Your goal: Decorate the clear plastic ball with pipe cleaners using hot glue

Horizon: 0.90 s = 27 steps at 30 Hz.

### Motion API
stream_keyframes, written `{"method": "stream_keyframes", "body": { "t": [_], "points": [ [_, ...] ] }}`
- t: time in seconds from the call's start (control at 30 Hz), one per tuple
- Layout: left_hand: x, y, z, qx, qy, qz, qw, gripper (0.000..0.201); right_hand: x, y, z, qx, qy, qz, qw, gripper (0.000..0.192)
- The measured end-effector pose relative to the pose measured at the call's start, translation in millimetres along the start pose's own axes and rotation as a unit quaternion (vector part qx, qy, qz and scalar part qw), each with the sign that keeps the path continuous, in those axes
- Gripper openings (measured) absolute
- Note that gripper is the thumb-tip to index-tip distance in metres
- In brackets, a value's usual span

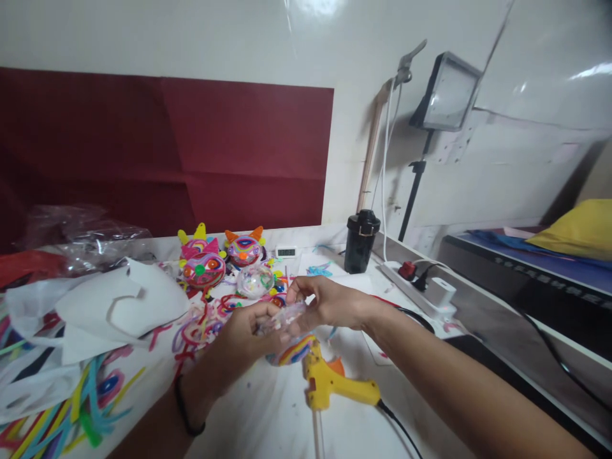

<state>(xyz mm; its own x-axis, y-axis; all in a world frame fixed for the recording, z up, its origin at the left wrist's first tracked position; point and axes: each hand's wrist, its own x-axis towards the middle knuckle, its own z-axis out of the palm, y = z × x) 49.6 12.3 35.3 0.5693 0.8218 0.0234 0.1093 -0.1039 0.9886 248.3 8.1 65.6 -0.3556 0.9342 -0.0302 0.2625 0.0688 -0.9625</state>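
In front of me my left hand (258, 331) and my right hand (318, 305) are close together, fingers closed on a small clear plastic bag (287, 315). Its contents are too blurred to name. Just below them a round piece with rainbow stripes (297, 352) lies on the table, partly hidden by the hands. Touching or nearly touching that piece is the nozzle end of a yellow hot glue gun (351, 387). Behind my hands sits a clear round container (255, 282) with small coloured bits inside.
Bright animal-face ornaments (203, 269) stand at the back, beside a small digital timer (285, 252). White paper sheets (124, 306) and coloured pipe cleaners (71, 408) cover the left. Rightward are a black bottle (362, 242), a power strip (415, 287) and a lamp (449, 92).
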Motion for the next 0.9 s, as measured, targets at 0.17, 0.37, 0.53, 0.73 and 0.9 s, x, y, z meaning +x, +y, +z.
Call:
{"method": "stream_keyframes", "body": {
  "t": [0.17,0.37,0.53,0.73,0.9],
  "points": [
    [1,-2,1.0,-0.066,0.018,-0.002,0.998,0.024,-1,2,-7,0.038,-0.021,-0.01,0.999,0.05],
    [-1,0,6.6,-0.125,0.045,0.005,0.991,0.02,-3,4,-10,0.062,-0.015,-0.015,0.998,0.051],
    [1,-3,6.8,-0.118,0.063,0.018,0.991,0.018,-1,3,-5,0.07,0.004,-0.021,0.997,0.049],
    [5,-8,6.9,-0.113,0.086,0.021,0.99,0.019,2,6,-2,0.073,0.018,-0.026,0.997,0.044],
    [5,-13,8.8,-0.093,0.103,0.014,0.99,0.019,2,7,3,0.075,0.022,-0.031,0.997,0.04]
  ]
}}
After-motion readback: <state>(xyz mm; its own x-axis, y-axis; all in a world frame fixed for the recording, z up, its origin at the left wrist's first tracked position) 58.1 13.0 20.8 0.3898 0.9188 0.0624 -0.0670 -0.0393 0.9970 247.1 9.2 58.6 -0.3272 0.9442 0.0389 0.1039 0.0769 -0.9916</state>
